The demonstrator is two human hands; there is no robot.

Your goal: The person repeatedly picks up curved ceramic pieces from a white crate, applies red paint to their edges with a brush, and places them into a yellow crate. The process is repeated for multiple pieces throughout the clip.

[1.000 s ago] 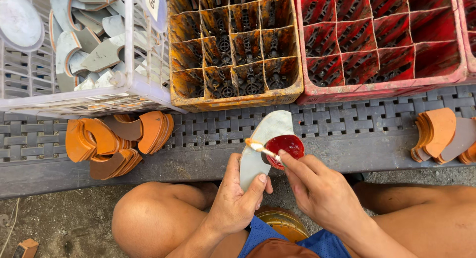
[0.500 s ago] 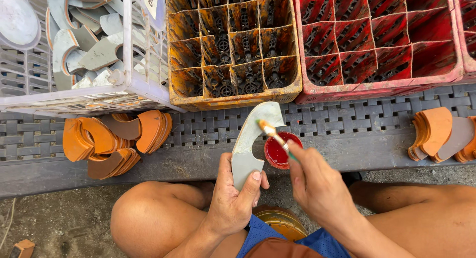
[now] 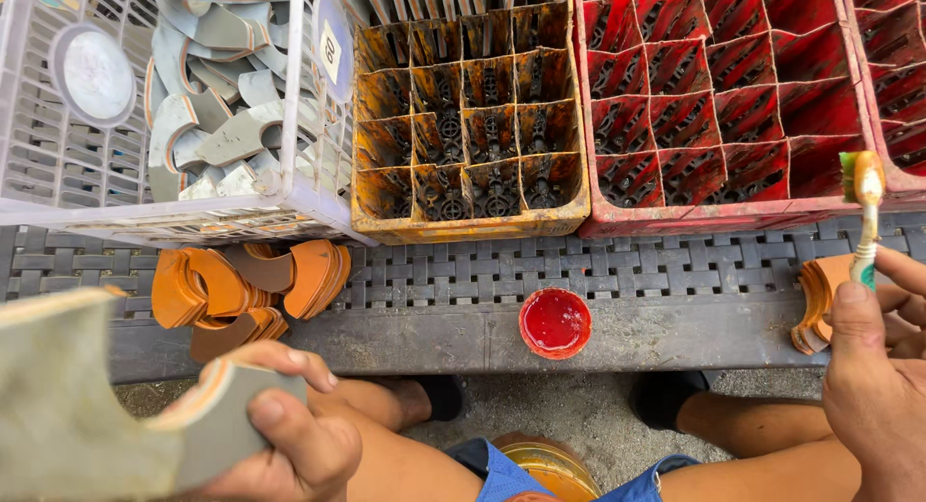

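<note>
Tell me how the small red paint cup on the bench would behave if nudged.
The red paint cup looks low and wide, so it would probably slide, not tip. It seems filled with red liquid that could slop out. It sits near the bench front edge, so it might fall.

The left hand (image 3: 289, 434) holds a curved grey piece with an orange edge (image 3: 106, 415) at the lower left, its grip closed round it. The right hand (image 3: 878, 367) pinches an upright brush (image 3: 865, 222) at the right edge. Between them a small red dish of red paint (image 3: 555, 323) sits on the dark slatted desk (image 3: 463, 280). Behind stand a white basket of grey pieces (image 3: 241, 126), an orange crate (image 3: 468, 116) and a red crate (image 3: 733, 97). Orange-coated pieces (image 3: 241, 285) lie stacked at the left.
</note>
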